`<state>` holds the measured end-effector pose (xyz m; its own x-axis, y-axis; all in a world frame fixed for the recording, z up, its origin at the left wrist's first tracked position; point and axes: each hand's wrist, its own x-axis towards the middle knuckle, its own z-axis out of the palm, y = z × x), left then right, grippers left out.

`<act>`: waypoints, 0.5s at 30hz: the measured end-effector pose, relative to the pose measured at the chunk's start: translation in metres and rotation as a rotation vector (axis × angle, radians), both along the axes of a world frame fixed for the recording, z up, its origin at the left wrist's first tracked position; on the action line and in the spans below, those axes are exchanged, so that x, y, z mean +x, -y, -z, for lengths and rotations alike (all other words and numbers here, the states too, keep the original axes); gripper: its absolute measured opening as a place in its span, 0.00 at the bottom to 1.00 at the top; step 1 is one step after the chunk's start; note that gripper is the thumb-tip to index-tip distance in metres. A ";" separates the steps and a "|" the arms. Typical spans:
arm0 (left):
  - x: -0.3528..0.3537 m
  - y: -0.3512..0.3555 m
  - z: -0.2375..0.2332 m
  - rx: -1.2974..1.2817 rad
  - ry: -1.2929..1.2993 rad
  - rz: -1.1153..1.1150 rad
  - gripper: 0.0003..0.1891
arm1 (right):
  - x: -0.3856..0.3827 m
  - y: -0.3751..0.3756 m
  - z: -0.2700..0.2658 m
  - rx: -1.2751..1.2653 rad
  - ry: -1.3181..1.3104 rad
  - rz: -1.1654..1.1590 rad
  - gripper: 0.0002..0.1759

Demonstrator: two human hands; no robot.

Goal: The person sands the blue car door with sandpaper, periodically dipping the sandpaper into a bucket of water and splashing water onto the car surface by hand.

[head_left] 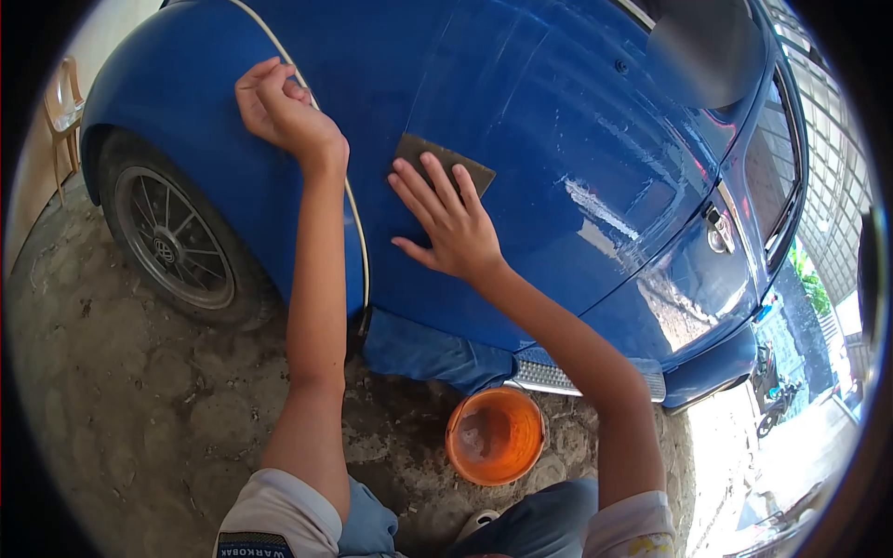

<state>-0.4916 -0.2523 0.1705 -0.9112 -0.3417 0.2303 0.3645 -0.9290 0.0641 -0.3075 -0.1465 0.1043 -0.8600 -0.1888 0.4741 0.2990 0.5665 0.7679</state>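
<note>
My right hand (448, 221) lies with fingers spread over a dark grey-brown sheet of sandpaper (476, 174), pressing it against the blue car body (530, 205). The thumb sits apart, on the bare paint. Higher up and to the left, my left hand (284, 107) is curled into a loose fist beside the pale trim strip (357, 223) along the fender (200, 74). No object shows between its fingers. Light scuffs and whitish streaks mark the panel right of the sandpaper.
An orange bucket (495, 437) with some liquid stands on the dirt ground below the car. Blue cloth (433, 352) drapes over the running board, next to its ribbed metal step (586, 378). The wheel (172, 237) is at left, and a door handle (719, 231) at right.
</note>
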 end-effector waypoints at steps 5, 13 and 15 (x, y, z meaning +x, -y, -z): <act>-0.007 0.008 0.002 -0.008 0.052 -0.032 0.05 | -0.028 -0.004 -0.073 0.129 -0.031 -0.119 0.47; -0.016 0.029 0.008 0.024 0.090 -0.054 0.07 | -0.117 0.035 -0.104 0.043 -0.430 -0.165 0.46; -0.019 0.036 0.007 0.033 0.067 -0.080 0.07 | -0.098 0.035 -0.052 0.063 -0.232 -0.093 0.45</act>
<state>-0.5110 -0.2887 0.1638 -0.8936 -0.4203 0.1573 0.4335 -0.8991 0.0605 -0.4053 -0.1810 0.1561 -0.7068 -0.2973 0.6420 0.4204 0.5534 0.7190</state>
